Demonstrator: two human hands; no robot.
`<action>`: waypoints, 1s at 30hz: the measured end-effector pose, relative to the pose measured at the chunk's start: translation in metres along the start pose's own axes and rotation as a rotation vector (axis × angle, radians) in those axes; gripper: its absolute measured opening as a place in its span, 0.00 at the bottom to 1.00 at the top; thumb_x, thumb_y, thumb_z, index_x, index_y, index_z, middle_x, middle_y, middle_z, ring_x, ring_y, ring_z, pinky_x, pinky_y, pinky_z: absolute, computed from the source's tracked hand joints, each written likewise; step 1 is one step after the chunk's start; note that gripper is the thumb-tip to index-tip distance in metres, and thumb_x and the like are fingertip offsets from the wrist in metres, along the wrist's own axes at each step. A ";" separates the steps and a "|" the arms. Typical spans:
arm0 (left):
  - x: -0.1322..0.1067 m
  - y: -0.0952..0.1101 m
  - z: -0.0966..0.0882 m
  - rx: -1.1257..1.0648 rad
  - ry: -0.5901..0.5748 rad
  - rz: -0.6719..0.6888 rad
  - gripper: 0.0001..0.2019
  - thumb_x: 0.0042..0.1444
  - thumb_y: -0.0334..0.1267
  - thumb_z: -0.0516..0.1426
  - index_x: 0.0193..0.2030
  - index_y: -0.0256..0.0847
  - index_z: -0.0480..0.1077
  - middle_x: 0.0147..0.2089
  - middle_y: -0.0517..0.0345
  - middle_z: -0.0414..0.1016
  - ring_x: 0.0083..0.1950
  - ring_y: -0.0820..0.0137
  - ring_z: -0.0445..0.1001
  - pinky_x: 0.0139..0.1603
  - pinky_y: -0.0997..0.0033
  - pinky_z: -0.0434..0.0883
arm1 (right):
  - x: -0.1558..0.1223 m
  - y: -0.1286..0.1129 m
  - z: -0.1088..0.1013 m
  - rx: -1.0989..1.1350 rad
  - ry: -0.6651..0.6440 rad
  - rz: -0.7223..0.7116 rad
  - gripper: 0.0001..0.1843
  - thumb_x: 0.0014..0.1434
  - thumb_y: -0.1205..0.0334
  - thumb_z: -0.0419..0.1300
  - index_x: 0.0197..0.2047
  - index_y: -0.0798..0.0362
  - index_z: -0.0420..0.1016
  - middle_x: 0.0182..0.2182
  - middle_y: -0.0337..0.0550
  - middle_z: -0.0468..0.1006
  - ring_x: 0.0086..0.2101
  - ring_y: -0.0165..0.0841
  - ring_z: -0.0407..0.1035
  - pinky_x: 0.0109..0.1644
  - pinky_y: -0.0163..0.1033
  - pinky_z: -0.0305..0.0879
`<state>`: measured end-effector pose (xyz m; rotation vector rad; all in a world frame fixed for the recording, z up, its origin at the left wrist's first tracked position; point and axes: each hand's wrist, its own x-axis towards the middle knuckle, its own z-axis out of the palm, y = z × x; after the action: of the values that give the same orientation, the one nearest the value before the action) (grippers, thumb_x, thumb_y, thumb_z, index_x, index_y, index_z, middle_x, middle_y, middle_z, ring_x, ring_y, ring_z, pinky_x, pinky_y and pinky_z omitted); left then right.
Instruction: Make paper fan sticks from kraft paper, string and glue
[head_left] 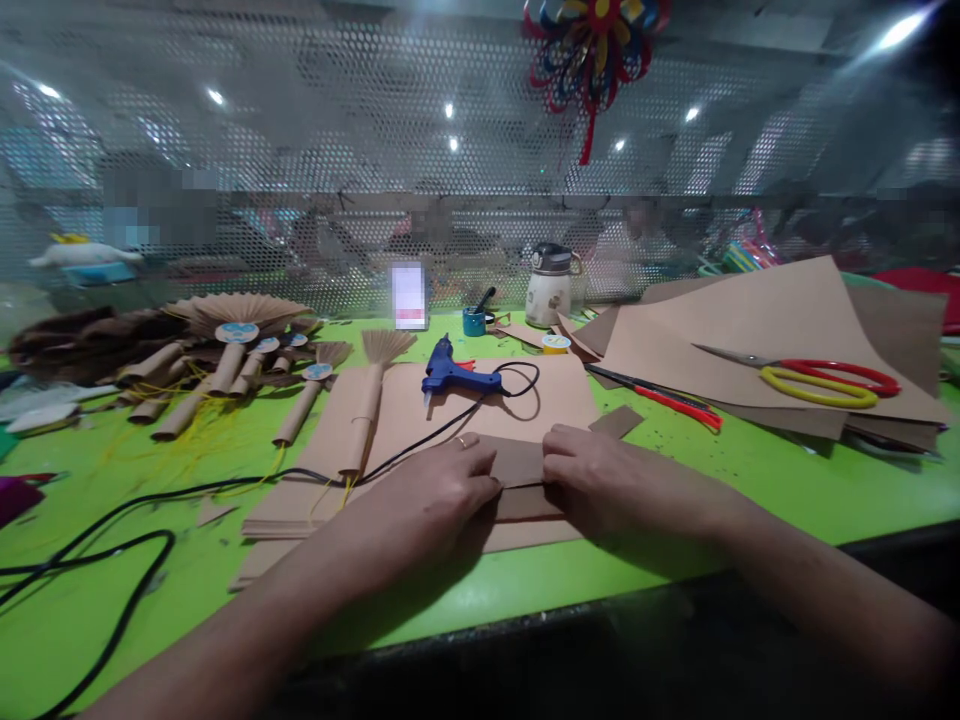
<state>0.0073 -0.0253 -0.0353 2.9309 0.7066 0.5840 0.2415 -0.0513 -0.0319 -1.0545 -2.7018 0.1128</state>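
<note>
Both my hands rest on a small brown paper strip [519, 478] near the front edge of the green table [787, 480]. My left hand [427, 495] pinches its left end with curled fingers; a ring shows on one finger. My right hand [607, 480] pinches the right end the same way. The strip lies on a larger sheet of brown paper [555, 400]. A blue glue gun [450, 375] lies just beyond my hands, its black cord [112, 520] trailing left.
Rolled paper fans [225, 360] lie at the left. At the right, red and yellow scissors [817, 380] rest on a stack of brown sheets [780, 330], and a red-handled tool [660, 395] lies beside it. A jar [550, 287] and small blue cup [474, 320] stand before a perforated metal screen [300, 180].
</note>
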 end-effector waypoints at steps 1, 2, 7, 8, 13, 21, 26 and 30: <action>0.000 0.003 -0.001 0.039 -0.029 0.003 0.11 0.59 0.28 0.50 0.30 0.39 0.71 0.32 0.53 0.68 0.34 0.68 0.64 0.34 0.65 0.62 | 0.000 -0.002 -0.001 -0.027 -0.003 -0.012 0.04 0.59 0.71 0.56 0.35 0.55 0.70 0.34 0.45 0.68 0.36 0.34 0.62 0.36 0.36 0.58; 0.001 0.005 -0.003 0.075 -0.056 0.006 0.11 0.59 0.28 0.49 0.30 0.38 0.71 0.32 0.53 0.68 0.34 0.68 0.64 0.35 0.65 0.62 | 0.000 -0.004 -0.002 -0.053 -0.009 -0.021 0.04 0.59 0.71 0.55 0.34 0.55 0.70 0.33 0.45 0.69 0.36 0.34 0.62 0.35 0.37 0.58; 0.003 0.013 -0.013 0.101 -0.125 0.010 0.12 0.60 0.29 0.48 0.31 0.37 0.72 0.31 0.52 0.67 0.34 0.67 0.64 0.37 0.63 0.63 | -0.004 -0.010 -0.005 -0.158 -0.029 -0.069 0.09 0.61 0.72 0.53 0.32 0.56 0.73 0.31 0.48 0.71 0.36 0.37 0.61 0.36 0.41 0.58; 0.003 0.013 -0.014 0.099 -0.136 0.012 0.12 0.60 0.30 0.48 0.31 0.37 0.72 0.30 0.53 0.67 0.34 0.67 0.64 0.37 0.63 0.63 | -0.005 -0.011 -0.004 -0.170 -0.025 -0.078 0.10 0.61 0.73 0.53 0.32 0.56 0.73 0.31 0.48 0.71 0.36 0.38 0.61 0.36 0.42 0.58; 0.008 0.011 -0.015 0.118 -0.170 -0.013 0.15 0.61 0.33 0.48 0.25 0.38 0.70 0.29 0.54 0.65 0.33 0.68 0.64 0.35 0.65 0.63 | -0.009 -0.009 0.005 -0.146 0.021 -0.073 0.11 0.61 0.72 0.53 0.33 0.55 0.76 0.30 0.51 0.72 0.35 0.41 0.61 0.37 0.45 0.57; 0.014 -0.005 0.000 -0.143 -0.105 -0.345 0.09 0.58 0.41 0.56 0.30 0.40 0.71 0.34 0.57 0.71 0.33 0.71 0.68 0.33 0.72 0.63 | -0.005 -0.014 0.002 -0.246 -0.025 -0.092 0.10 0.59 0.72 0.53 0.31 0.58 0.75 0.28 0.50 0.71 0.35 0.39 0.60 0.39 0.44 0.57; 0.014 -0.002 -0.005 -0.144 -0.154 -0.409 0.07 0.56 0.41 0.56 0.33 0.41 0.70 0.37 0.56 0.72 0.36 0.68 0.69 0.35 0.70 0.63 | 0.001 -0.008 -0.004 -0.099 -0.005 0.009 0.13 0.61 0.70 0.52 0.26 0.58 0.72 0.28 0.46 0.69 0.30 0.32 0.61 0.33 0.37 0.56; 0.012 0.001 -0.009 -0.129 -0.172 -0.402 0.07 0.57 0.41 0.55 0.33 0.40 0.69 0.37 0.54 0.71 0.37 0.67 0.68 0.35 0.70 0.62 | 0.005 -0.006 -0.005 0.028 0.090 0.106 0.15 0.64 0.65 0.52 0.28 0.58 0.73 0.30 0.46 0.69 0.30 0.30 0.62 0.33 0.35 0.56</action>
<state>0.0139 -0.0208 -0.0228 2.5731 1.1446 0.3193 0.2351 -0.0519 -0.0250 -1.1661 -2.5570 0.1177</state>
